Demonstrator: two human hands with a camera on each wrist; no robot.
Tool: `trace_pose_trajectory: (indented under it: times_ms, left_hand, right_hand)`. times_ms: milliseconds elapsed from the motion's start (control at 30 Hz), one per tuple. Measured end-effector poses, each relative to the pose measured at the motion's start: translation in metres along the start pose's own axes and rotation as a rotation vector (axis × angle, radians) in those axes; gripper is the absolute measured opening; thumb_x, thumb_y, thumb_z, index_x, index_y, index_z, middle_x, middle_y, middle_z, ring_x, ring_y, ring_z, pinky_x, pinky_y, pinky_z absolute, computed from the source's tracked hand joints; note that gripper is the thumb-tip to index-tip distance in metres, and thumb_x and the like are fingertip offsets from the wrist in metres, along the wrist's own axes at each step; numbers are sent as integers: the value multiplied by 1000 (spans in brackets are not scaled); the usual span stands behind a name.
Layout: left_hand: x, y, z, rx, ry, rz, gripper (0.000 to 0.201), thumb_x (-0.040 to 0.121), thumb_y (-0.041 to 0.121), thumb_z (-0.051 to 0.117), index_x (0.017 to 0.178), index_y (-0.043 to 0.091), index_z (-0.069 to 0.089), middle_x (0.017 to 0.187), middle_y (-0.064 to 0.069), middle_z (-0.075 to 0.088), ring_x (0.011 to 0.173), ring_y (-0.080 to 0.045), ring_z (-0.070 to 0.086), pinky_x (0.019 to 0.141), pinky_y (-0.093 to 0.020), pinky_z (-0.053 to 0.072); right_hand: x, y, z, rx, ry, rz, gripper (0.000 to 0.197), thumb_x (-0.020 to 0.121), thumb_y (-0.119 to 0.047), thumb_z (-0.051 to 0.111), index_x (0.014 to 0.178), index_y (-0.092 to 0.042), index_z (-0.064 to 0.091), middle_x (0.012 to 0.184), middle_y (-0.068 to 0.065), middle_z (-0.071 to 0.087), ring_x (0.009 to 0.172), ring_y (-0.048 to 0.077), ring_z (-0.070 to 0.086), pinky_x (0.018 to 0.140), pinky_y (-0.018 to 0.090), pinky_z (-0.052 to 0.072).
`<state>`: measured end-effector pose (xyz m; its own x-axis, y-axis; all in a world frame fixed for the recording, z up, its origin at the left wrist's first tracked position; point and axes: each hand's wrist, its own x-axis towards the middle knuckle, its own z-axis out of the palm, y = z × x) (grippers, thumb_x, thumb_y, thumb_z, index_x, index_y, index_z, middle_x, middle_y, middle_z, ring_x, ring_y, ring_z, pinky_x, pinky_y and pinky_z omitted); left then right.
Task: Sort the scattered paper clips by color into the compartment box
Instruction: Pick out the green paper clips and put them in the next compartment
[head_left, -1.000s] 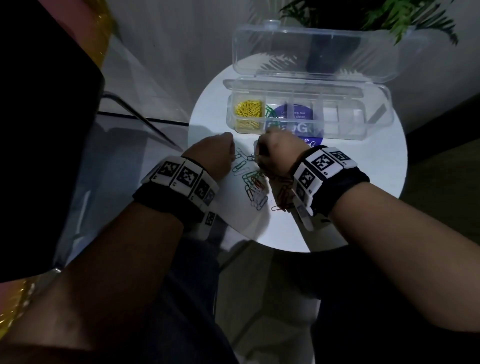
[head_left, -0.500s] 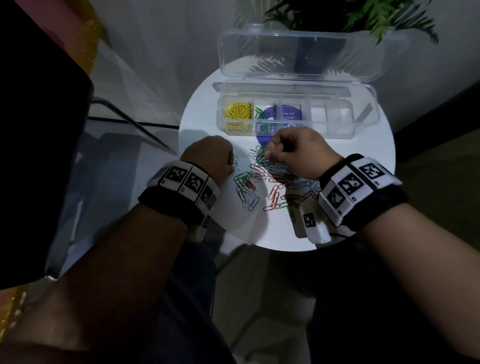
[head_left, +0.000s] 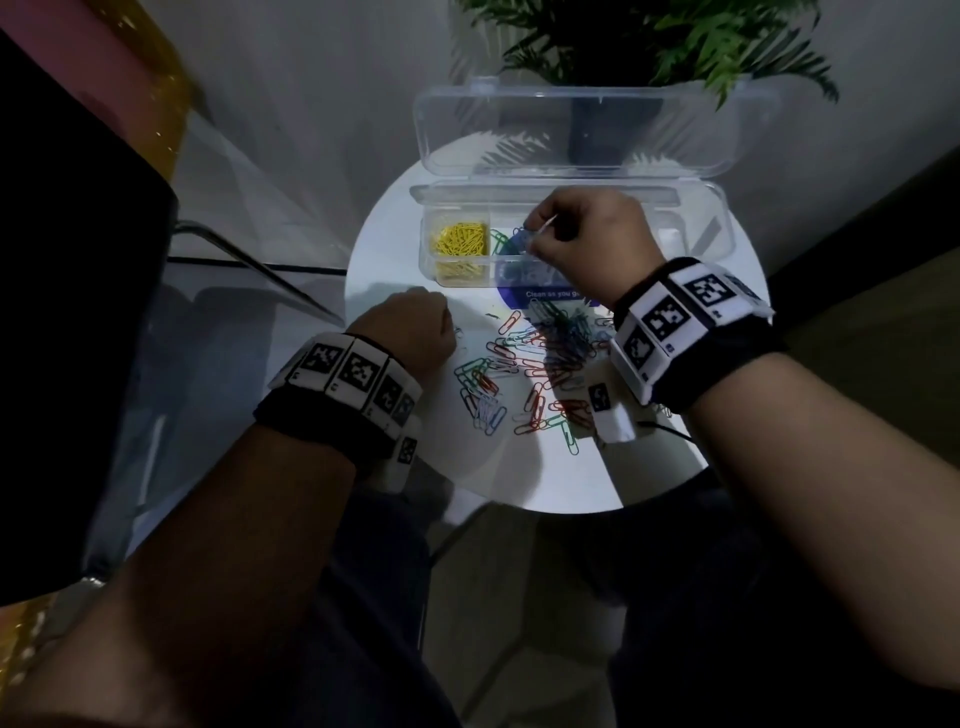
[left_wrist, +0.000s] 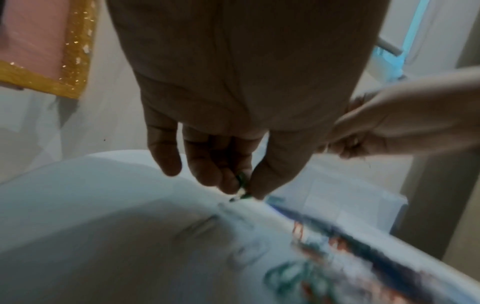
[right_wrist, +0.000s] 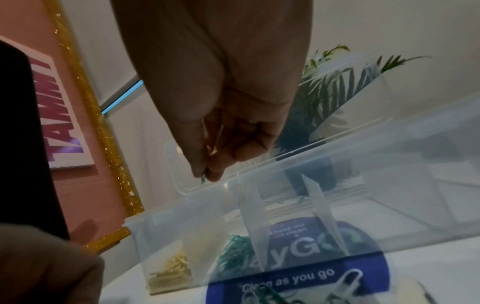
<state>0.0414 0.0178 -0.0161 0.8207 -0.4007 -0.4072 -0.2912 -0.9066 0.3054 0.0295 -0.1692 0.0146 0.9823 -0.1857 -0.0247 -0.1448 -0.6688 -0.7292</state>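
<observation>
A clear compartment box (head_left: 696, 218) stands open at the back of the round white table, its lid (head_left: 571, 130) tipped up behind. Yellow clips (head_left: 460, 241) fill the leftmost compartment, and green clips (head_left: 500, 240) lie in the one beside it. My right hand (head_left: 532, 236) hovers over the green compartment and pinches a green clip (right_wrist: 203, 179) between thumb and finger. Mixed red, green, blue and white clips (head_left: 540, 364) lie scattered in front of the box. At the pile's left edge, my left hand (head_left: 415, 330) pinches a green clip (left_wrist: 242, 179) just above the table.
The table (head_left: 384, 260) is small, and its near rim sits close behind the pile. A blue round sticker (head_left: 545, 293) lies partly under the box. A potted plant (head_left: 649, 47) stands behind the lid. A glass surface (head_left: 234, 218) and a dark panel are at the left.
My right hand has lifted from the pile and moved forward over the box with a clip. The left hand has stayed at the pile's left edge.
</observation>
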Motion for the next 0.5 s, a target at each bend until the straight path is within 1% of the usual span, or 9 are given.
trace_pose_trajectory:
  times_ms: [67, 133, 233, 267, 300, 333, 400, 467, 500]
  left_hand:
    - [0, 4, -7, -109, 29, 17, 16, 90, 20, 45, 91, 8, 55, 99, -14, 57, 91, -29, 55, 78, -33, 42]
    - [2, 9, -15, -224, 75, 50, 10, 90, 18, 46, 87, 10, 52, 92, -11, 55, 85, -26, 53, 72, -28, 35]
    - [4, 13, -24, -333, 135, 102, 9, 93, 15, 44, 92, 9, 51, 80, -4, 53, 73, -19, 49, 61, -25, 33]
    - [5, 13, -25, -365, 142, 118, 6, 93, 14, 45, 92, 10, 50, 74, -1, 52, 67, -14, 47, 57, -20, 35]
    - [7, 14, -26, -397, 147, 135, 3, 93, 14, 46, 91, 12, 48, 70, 4, 50, 63, -8, 45, 53, -11, 34]
    - [8, 15, -26, -424, 157, 151, 2, 92, 13, 48, 90, 13, 48, 69, 7, 48, 61, -3, 44, 52, -5, 32]
    - [13, 21, -26, -477, 199, 170, 3, 91, 12, 50, 90, 14, 48, 68, 11, 46, 57, 4, 44, 55, -3, 33]
    - [19, 30, -24, -524, 286, 168, 7, 90, 10, 50, 91, 16, 47, 67, 11, 45, 54, 6, 45, 56, -4, 33]
    - [21, 36, -24, -534, 344, 157, 6, 89, 10, 50, 92, 16, 49, 68, 10, 46, 55, 4, 46, 55, -4, 32]
  right_hand:
    - [7, -1, 3, -28, -5, 1, 12, 80, -11, 67, 91, -10, 72, 82, 7, 69, 71, 13, 59, 63, 18, 45]
    - [12, 0, 6, -46, -33, 12, 16, 81, -14, 67, 97, -11, 72, 90, 7, 71, 77, 13, 62, 69, 17, 46]
    - [12, 2, 4, 4, -13, 32, 21, 84, -17, 65, 104, -14, 70, 97, 4, 71, 77, 9, 60, 69, 12, 44]
    - [10, 3, 2, 24, 8, 35, 23, 84, -18, 65, 107, -15, 69, 98, 2, 70, 77, 8, 59, 71, 14, 45]
    - [7, 4, -1, 37, 29, 36, 24, 85, -18, 64, 109, -16, 68, 98, -1, 68, 76, 7, 58, 73, 15, 46]
    - [4, 6, -5, 41, 51, 35, 24, 85, -18, 63, 109, -17, 67, 96, -3, 66, 73, 5, 56, 73, 13, 45]
    - [-5, 11, -12, 40, 85, 28, 20, 85, -15, 62, 103, -17, 69, 88, -7, 63, 64, -2, 53, 66, 6, 43]
    - [-17, 17, -17, 49, 78, 30, 15, 84, -13, 61, 96, -14, 71, 82, -7, 62, 60, -4, 51, 62, 7, 43]
    - [-23, 21, -18, 50, 59, 39, 14, 84, -12, 61, 94, -13, 71, 80, -7, 62, 60, -5, 51, 62, 8, 43]
